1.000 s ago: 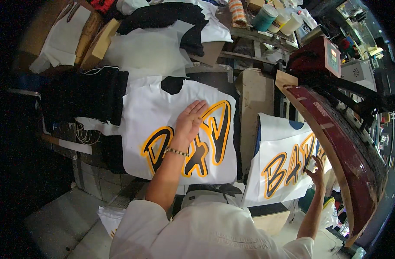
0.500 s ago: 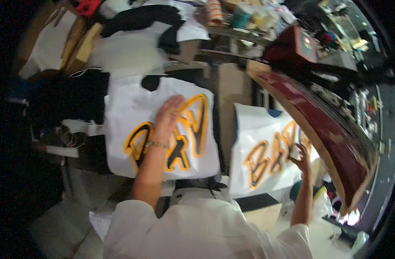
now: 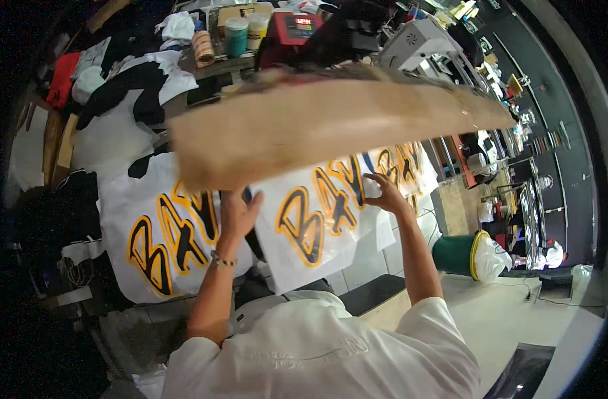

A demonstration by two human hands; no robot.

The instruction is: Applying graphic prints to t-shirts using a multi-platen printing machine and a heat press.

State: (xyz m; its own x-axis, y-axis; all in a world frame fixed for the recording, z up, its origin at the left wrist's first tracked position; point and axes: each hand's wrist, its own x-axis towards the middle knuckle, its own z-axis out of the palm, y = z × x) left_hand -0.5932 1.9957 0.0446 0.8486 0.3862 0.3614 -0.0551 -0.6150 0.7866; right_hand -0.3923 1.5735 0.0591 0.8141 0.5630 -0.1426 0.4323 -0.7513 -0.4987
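A white shirt (image 3: 287,263) with large black letters outlined in orange lies on the right, partly under the raised brown-covered plate of a heat press (image 3: 344,123). My left hand (image 3: 236,211) is at its left edge, thumb spread out; the fingertips are hidden beneath the plate's edge. Over the shirt's right part is my right hand (image 3: 387,194), fingers curved and thumb apart, with nothing visible between them. A second white shirt (image 3: 121,226) with matching lettering lies flat to the left, its upper right corner covered by the plate.
A red control box (image 3: 290,30) with a lit display stands behind the plate. Jars (image 3: 236,36) and a striped roll (image 3: 203,48) are at the back. Dark and white cloth (image 3: 141,83) is heaped at the far left. A green bucket (image 3: 453,255) with a plastic bag stands on the floor at right.
The press plate has swung left, over parts of both shirts. My left hand has left the left shirt's lettering for the right shirt's edge. The view has turned to the right.
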